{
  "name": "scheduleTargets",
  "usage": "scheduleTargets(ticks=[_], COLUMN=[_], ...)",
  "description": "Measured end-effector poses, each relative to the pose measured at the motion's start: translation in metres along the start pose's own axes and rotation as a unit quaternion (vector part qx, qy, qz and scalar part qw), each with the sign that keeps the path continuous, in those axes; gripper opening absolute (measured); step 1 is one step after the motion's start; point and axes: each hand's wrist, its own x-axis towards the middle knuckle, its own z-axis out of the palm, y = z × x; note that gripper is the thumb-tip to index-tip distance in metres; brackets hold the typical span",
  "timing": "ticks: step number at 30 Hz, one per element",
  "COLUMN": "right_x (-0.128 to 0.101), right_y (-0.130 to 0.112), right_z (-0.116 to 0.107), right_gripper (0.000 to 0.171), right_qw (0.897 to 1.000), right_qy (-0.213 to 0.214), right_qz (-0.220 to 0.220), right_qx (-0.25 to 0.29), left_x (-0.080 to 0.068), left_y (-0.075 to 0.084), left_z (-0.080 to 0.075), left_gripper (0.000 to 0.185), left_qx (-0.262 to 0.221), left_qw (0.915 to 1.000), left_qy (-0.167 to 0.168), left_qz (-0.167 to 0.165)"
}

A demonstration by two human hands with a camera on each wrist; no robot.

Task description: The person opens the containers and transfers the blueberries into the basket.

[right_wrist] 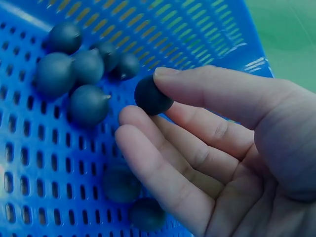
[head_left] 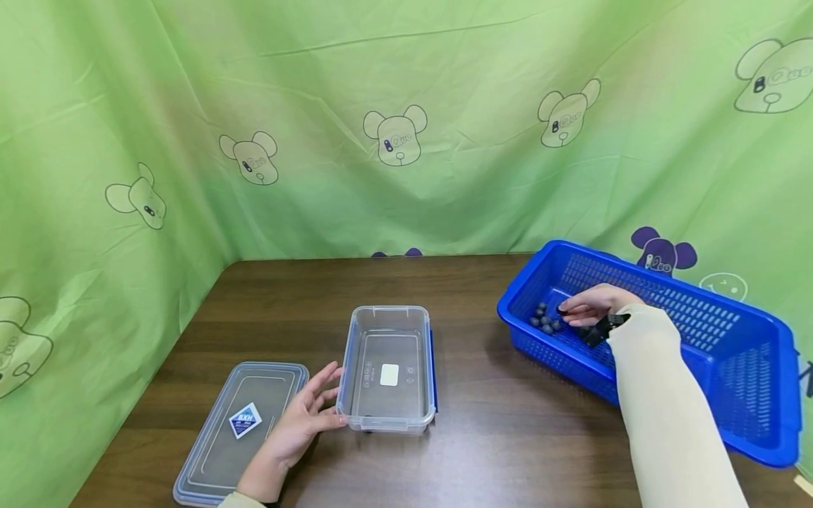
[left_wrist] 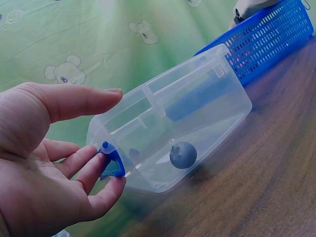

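Note:
Inside the blue basket [head_left: 641, 346], my right hand [head_left: 593, 305] pinches one dark blueberry [right_wrist: 153, 95] between thumb and fingertips. Several more blueberries [right_wrist: 89, 66] lie on the basket's slotted floor beside that hand. My left hand [head_left: 305, 416] touches the left side of a clear plastic box [head_left: 400, 317], which has no lid on it. In the left wrist view its fingertips rest against a blue clip [left_wrist: 114, 165], and the thumb lies near the rim. A single blueberry [left_wrist: 183, 155] shows low at the box's wall; whether it is inside I cannot tell.
A clear lid [head_left: 254, 384] with a blue-edged rim and a diamond sticker lies flat on the brown wooden table [head_left: 483, 451], left of the box and partly behind my left forearm. A green printed curtain [head_left: 394, 204] hangs along the table's back and sides.

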Motion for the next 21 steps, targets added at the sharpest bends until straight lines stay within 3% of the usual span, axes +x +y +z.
scheduleTargets(ticks=[9,13,21], right_x=[0.0042,0.0044,-0.001], right_y=[0.0006,0.0012,-0.0069], right_z=[0.0068,0.0073,0.0063], right_gripper=[0.016,0.014,0.017], right_qw=[0.997,0.997,0.999], right_qy=[0.003,0.009,-0.007], right_qz=[-0.007,-0.007,-0.03], right_qx=[-0.07,-0.078,-0.03], left_x=[-0.0006,-0.0008,-0.0004], left_y=[0.0016,0.0016,0.0012], left_z=[0.0003,0.0004,0.0006], left_gripper=[0.096,0.096,0.096], left_qx=[0.001,0.001,0.004], left_qw=[1.0,1.0,1.0], left_qy=[0.003,0.002,0.003], left_qz=[0.0,-0.002,-0.001])
